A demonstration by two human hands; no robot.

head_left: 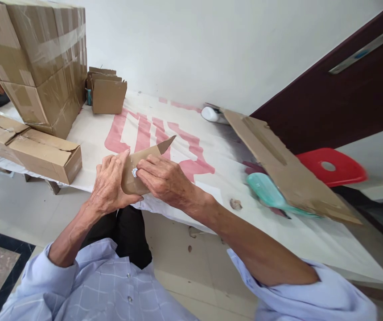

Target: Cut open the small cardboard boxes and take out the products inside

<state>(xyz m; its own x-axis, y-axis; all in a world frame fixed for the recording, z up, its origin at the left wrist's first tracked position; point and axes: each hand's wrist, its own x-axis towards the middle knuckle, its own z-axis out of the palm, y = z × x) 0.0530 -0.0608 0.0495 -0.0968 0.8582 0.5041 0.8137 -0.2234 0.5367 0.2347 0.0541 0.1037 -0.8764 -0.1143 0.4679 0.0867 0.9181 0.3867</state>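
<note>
A small brown cardboard box (130, 180) is held between my hands above the front edge of the cloth-covered table (181, 196). One pointed flap sticks up at its far right end. My left hand (113, 180) is wrapped round the box's left side, thumb along the lower edge. The curled fingers of my right hand (162, 178) press on the side facing me, beside a small white and blue label (134, 172).
Large taped cartons (47, 67) are stacked at the left, with a long box (44, 154) before them. Open cardboard pieces (109, 96) stand behind. At the right are a cardboard sheet (278, 165), a green scoop-like item (266, 189), a white bottle (209, 114) and a red stool (335, 167).
</note>
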